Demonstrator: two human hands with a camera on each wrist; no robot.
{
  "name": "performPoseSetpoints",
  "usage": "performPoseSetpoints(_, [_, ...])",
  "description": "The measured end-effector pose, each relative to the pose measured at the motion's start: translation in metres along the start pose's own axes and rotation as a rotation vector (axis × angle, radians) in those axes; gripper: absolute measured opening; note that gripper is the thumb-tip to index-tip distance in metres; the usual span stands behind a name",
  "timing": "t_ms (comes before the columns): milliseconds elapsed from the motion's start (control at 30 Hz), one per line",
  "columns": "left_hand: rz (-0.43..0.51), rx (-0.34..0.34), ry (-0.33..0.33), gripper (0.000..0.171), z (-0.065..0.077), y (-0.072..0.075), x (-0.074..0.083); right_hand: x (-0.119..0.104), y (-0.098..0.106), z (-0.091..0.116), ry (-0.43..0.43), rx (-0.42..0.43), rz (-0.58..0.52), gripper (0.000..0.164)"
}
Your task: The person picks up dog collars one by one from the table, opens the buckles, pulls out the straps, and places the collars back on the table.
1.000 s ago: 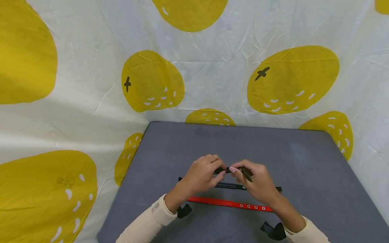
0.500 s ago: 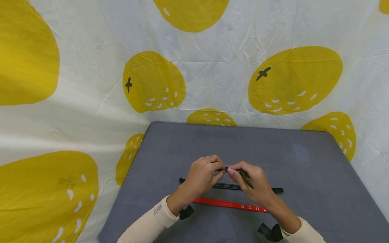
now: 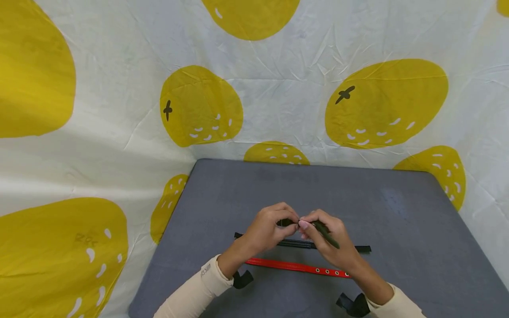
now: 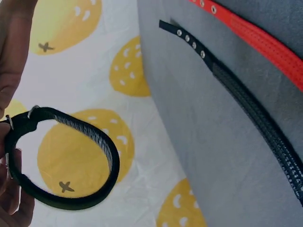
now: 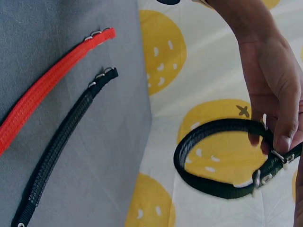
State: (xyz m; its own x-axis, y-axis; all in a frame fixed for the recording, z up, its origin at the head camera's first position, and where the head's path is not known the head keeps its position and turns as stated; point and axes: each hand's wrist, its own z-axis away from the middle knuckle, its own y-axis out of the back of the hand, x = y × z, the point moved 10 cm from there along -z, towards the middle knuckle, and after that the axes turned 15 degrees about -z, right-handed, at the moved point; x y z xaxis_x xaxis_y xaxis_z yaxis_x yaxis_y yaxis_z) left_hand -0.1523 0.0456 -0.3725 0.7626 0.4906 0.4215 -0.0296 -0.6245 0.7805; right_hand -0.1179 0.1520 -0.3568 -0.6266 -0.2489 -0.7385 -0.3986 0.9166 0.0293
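A dark green collar [image 4: 113, 163] is bent into a loop and held up over the table between both hands. My left hand [image 3: 267, 227] pinches it near its metal buckle and rings. From the other side, my right hand [image 3: 332, 234] pinches the collar by the same metal parts, thumb close to the buckle [image 5: 279, 156] in the right wrist view. The fingertips of both hands meet there and partly hide the fastening. Below the hands lies a black collar [image 3: 296, 243] with eyelets, stretched flat. Nearer the person, a red collar [image 3: 290, 265] with metal eyelets lies parallel to it.
The grey table [image 3: 222, 190] has rounded far corners and meets a white cloth [image 3: 278, 110] printed with yellow fruit behind and at the sides. Black straps [image 3: 242, 279] hang below the wrists.
Both hands stay at about the same place, their fingertips drawn closer together. The metal ring glimpsed between them half a second ago is now covered, and the collar's loop shows lower past the right hand.
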Motion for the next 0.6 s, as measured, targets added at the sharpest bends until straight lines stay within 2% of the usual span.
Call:
performPoseSetpoints(133, [-0.038,-0.017,-0.016,0.002,-0.001,-0.002,0.002,0.002,0.005,0.000,-0.047,0.008,0.011,0.024])
performPoseSetpoints(367, [-0.142,-0.099,-0.012,0.003,-0.002,-0.007,0.003,0.010,0.013,-0.001,-0.180,0.023,0.019,0.021])
performPoseSetpoints(500, [-0.137,-0.111,-0.009,0.002,-0.002,-0.008,0.002,0.010,0.020,-0.004,-0.202,0.059,0.074,0.024])
performPoseSetpoints(600, [-0.127,-0.089,0.002,0.002,-0.003,-0.006,0.000,0.009,0.023,-0.007,-0.202,0.067,0.097,0.024])
